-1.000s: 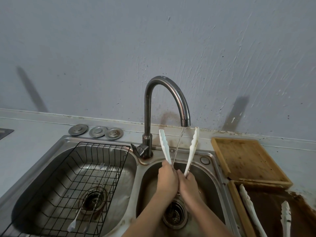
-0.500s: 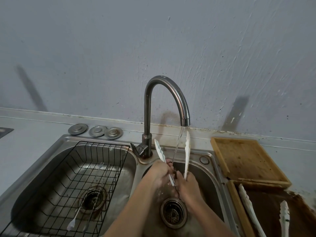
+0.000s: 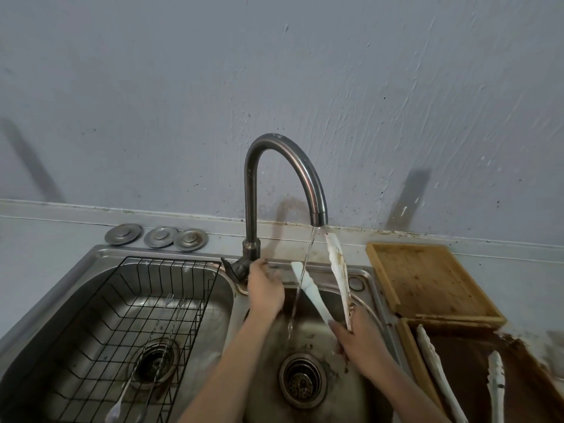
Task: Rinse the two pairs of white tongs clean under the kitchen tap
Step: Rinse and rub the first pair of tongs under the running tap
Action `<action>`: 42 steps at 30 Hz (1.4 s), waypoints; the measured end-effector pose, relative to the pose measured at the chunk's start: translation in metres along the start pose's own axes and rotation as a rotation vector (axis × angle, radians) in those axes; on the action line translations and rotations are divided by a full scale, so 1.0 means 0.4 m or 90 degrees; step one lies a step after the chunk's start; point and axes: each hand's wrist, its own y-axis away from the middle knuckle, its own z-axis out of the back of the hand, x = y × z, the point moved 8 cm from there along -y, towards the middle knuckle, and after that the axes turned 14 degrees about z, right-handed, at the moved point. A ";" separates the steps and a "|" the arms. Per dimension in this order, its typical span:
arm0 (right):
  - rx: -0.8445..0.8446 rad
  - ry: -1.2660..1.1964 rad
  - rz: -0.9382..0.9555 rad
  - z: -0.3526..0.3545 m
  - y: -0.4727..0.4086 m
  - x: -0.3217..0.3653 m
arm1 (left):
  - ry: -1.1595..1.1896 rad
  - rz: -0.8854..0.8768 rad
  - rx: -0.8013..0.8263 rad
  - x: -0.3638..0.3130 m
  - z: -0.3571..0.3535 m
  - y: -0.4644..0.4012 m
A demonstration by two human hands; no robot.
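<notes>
Left hand (image 3: pixel 265 293) moved off to steel tap (image 3: pixel 282 178), loose | right hand (image 3: pixel 358 340) grasps stained white tongs (image 3: pixel 323 285)

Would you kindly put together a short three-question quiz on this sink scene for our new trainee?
1. True or false: the left hand is holding the tongs under the tap.
2. Multiple choice: where does the second pair of tongs lie? A) in the wire basket; B) in the dark wooden tray on the right; C) in the right basin.
3. Fill in: the tongs held by the right hand show ______ stains on the arm nearest the spout.

Key
1. False: only the right hand grips them; the left is at the tap's base, near the lever.
2. B.
3. Brown.
</notes>
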 end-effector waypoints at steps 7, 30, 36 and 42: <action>0.079 -0.006 0.084 -0.003 -0.025 0.100 | -0.038 -0.110 0.268 -0.044 -0.083 0.133; 0.029 -0.072 0.055 -0.065 -0.093 0.085 | 0.344 0.245 0.331 0.108 -0.087 0.084; -0.032 -0.025 0.065 -0.070 -0.127 0.099 | 0.221 0.146 0.354 0.093 -0.077 0.117; -0.044 0.020 0.109 -0.072 -0.128 0.112 | 0.239 0.122 0.362 0.098 -0.078 0.119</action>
